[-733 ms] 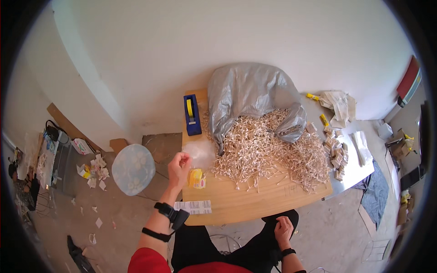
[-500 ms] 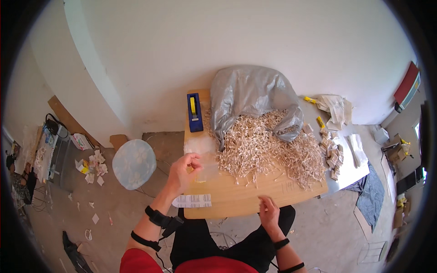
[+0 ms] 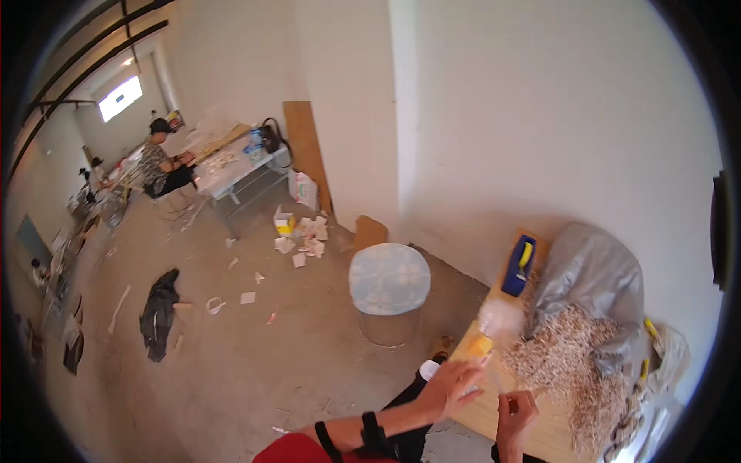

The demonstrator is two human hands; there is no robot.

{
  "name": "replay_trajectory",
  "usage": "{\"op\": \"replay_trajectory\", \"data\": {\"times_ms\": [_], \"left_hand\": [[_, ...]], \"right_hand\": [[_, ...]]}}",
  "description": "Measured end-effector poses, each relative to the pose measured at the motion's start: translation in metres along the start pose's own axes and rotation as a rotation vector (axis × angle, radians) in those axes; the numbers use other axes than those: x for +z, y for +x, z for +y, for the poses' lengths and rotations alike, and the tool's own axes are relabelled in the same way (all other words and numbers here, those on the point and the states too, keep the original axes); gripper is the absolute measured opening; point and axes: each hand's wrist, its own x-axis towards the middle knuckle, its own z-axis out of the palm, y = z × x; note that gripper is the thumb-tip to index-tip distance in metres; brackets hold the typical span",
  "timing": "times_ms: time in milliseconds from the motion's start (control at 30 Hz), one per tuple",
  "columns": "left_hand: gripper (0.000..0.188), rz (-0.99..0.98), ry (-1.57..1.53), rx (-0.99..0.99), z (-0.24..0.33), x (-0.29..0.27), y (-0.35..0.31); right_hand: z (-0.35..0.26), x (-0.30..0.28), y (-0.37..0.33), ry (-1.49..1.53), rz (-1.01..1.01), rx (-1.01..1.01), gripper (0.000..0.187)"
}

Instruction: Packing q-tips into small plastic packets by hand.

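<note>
My left hand (image 3: pixel 454 388) reaches over the left edge of the wooden table (image 3: pixel 549 434), fingers stretched and apart, slightly blurred. A yellow piece (image 3: pixel 480 346) lies just beyond its fingertips, beside a stack of clear plastic bags (image 3: pixel 500 319). My right hand (image 3: pixel 515 417) is closed in a pinch to the right of it; a faint clear film shows near the fingertips, but what they hold is not plain. A heap of cotton swabs (image 3: pixel 567 359) spreads from a grey plastic bag (image 3: pixel 590 266). Behind the clear bags stands a blue tape dispenser (image 3: pixel 519 266) with yellow tape.
A stool (image 3: pixel 390 279) with a pale, plastic-covered seat stands left of the table. Paper scraps (image 3: pixel 311 231) and a black plastic sheet (image 3: pixel 160 312) lie on the floor. Farther back, a person (image 3: pixel 166 158) sits at another table (image 3: pixel 247 170). Bundled swabs (image 3: pixel 629 413) lie far right.
The view has swung left, showing more of the room. My hands have come closer together by the table's left edge. A yellow piece now shows more plainly by the clear bags.
</note>
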Motion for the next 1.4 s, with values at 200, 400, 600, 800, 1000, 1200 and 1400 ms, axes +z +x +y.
{"op": "replay_trajectory", "data": {"times_ms": [200,400,600,800,1000,1200,1400], "left_hand": [[0.029,0.006,-0.419,-0.477,0.013,0.002,-0.051],[0.022,-0.055,-0.467,-0.581,-0.022,-0.001,-0.063],[0.019,-0.104,-0.342,-0.581,-0.023,-0.005,-0.065],[0.019,-0.077,-0.17,-0.492,-0.019,0.007,-0.07],[0.025,-0.012,-0.238,-0.645,-0.027,0.027,-0.091],[0.017,0.041,-0.129,-0.605,-0.043,0.02,-0.088],[0.017,0.153,-0.246,-0.597,-0.035,0.022,-0.085]], "right_hand": [[-0.003,0.05,-0.014,0.083,-0.128,-0.051,0.012],[-0.006,0.061,-0.012,0.141,-0.317,-0.022,0.012],[0.008,0.07,-0.02,0.132,-0.318,0.141,0.007],[0.019,0.105,-0.022,-0.223,-0.129,-0.242,0.008],[0.012,0.11,-0.024,-0.089,-0.198,0.066,0.012],[0.013,0.125,-0.029,-0.301,-0.1,-0.026,0.014],[0.028,0.125,-0.03,-0.246,-0.174,-0.177,0.012]]}}
